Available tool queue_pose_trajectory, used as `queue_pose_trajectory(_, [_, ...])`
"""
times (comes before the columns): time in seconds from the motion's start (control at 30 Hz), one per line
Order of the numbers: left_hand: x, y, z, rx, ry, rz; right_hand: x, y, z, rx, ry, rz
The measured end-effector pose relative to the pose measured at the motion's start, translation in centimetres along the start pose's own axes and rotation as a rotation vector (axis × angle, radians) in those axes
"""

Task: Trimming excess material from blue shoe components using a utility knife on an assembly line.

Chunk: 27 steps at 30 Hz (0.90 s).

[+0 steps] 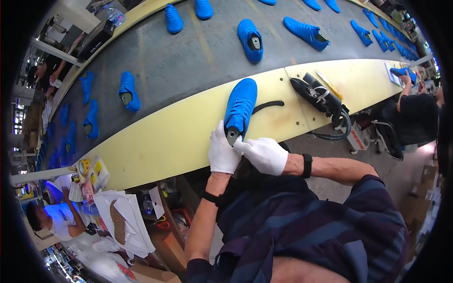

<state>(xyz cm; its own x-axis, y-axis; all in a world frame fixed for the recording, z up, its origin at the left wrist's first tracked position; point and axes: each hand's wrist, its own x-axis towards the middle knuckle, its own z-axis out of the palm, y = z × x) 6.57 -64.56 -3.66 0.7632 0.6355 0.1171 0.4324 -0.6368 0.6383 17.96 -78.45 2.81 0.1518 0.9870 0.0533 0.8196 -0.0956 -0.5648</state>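
Note:
A bright blue shoe upper on a last [240, 106] lies on the yellow table edge [179, 137], toe pointing away from me. My left hand [222, 150], in a white glove, grips its heel from the left side. My right hand [263, 154], also white-gloved, closes on the heel end from the right, where the grey last shows. A black strap [268, 106] lies on the yellow surface just right of the shoe.
A grey conveyor belt [188, 61] carries several more blue shoes. A black tool with a hose [320, 98] sits on the table to the right. One person works at the far right [415, 115], another at the lower left [56, 219]. Tape rolls and bags [92, 172] crowd the left.

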Motion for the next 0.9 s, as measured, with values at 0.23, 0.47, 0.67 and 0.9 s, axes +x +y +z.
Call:
queue_pose_trajectory(0.23, [0.3,0.3,-1.0,-0.001,0.003,0.091,-3.4,1.8,1.5,0.161,-0.002,0.111])
queue_pose_trajectory(0.47, [2.3,1.9,0.0,0.014,0.004,0.100,-4.6,3.0,1.8,0.196,0.033,-0.001])
queue_pose_trajectory(0.67, [2.1,-1.3,-0.2,-0.139,-0.131,-0.131,-4.7,12.8,-7.9,-0.299,0.556,0.106])
queue_pose_trajectory(0.9, [1.5,-4.4,0.4,-0.461,-0.237,-0.203,-4.5,22.3,-11.3,-0.303,0.546,0.515])
